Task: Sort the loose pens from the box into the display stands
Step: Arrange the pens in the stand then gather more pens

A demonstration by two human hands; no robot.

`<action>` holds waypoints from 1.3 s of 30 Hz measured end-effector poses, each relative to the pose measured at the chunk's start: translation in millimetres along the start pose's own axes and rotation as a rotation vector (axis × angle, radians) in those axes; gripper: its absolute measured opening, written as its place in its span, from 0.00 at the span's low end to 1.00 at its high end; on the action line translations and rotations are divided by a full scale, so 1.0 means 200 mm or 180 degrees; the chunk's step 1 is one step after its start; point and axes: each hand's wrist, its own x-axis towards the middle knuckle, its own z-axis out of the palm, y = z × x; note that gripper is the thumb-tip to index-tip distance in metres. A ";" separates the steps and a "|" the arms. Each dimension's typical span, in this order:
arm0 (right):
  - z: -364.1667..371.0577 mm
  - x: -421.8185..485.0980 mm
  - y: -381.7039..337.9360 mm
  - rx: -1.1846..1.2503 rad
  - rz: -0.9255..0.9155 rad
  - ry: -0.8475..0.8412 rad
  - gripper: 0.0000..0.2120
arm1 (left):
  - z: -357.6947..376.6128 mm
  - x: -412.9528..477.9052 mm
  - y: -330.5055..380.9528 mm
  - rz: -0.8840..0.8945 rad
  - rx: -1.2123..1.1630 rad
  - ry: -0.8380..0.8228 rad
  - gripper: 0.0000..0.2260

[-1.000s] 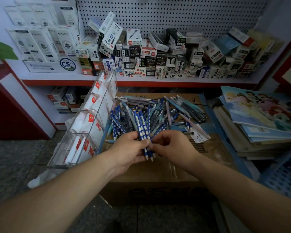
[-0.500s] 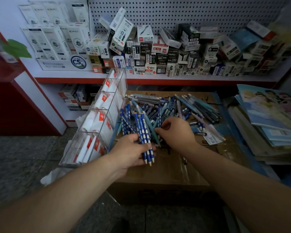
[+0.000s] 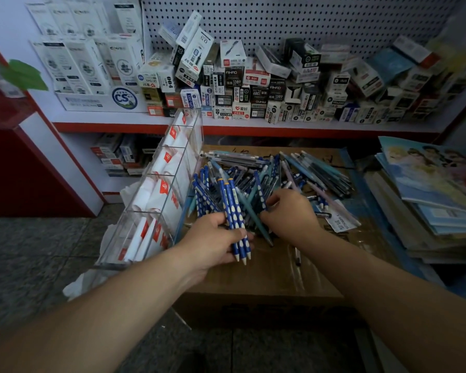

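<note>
A heap of loose pens [image 3: 293, 170] lies on top of a brown cardboard box [image 3: 267, 275]. My left hand [image 3: 213, 240] is shut on a small bunch of blue pens with white dots [image 3: 236, 219], tips pointing toward me. My right hand [image 3: 291, 214] reaches into the near side of the heap, fingers pinching one blue dotted pen [image 3: 260, 189]. A clear acrylic display stand [image 3: 162, 189] with several compartments leans along the left edge of the box, white and red packets inside it.
A red-edged shelf [image 3: 253, 125] behind the box is piled with small pen cartons under a pegboard. Stacked notebooks [image 3: 428, 200] lie to the right. A white label [image 3: 340, 222] rests beside the heap. Grey tiled floor lies to the left.
My right hand left the bunch and moved up into the heap, closing on a blue dotted pen. The left hand keeps its bunch. The camera shifted slightly left.
</note>
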 end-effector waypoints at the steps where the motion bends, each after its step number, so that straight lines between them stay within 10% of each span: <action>1: -0.01 0.00 0.00 0.0164 0.0014 0.0004 0.07 | 0.00 0.00 0.00 0.0007 -0.0004 -0.0005 0.13; 12: -0.12 -0.31 -0.02 0.1364 -0.0409 -0.0831 0.08 | 0.01 -0.01 -0.01 0.0166 0.0110 -0.0007 0.10; 25: -0.07 -0.39 0.10 0.1529 -0.0463 -0.0538 0.07 | 0.11 -0.05 -0.04 -0.0274 -0.0072 -0.0138 0.11; 39: -0.15 -0.08 0.21 -0.0083 -0.0626 -0.0091 0.14 | 0.09 -0.01 -0.01 -0.0163 0.0071 0.0112 0.10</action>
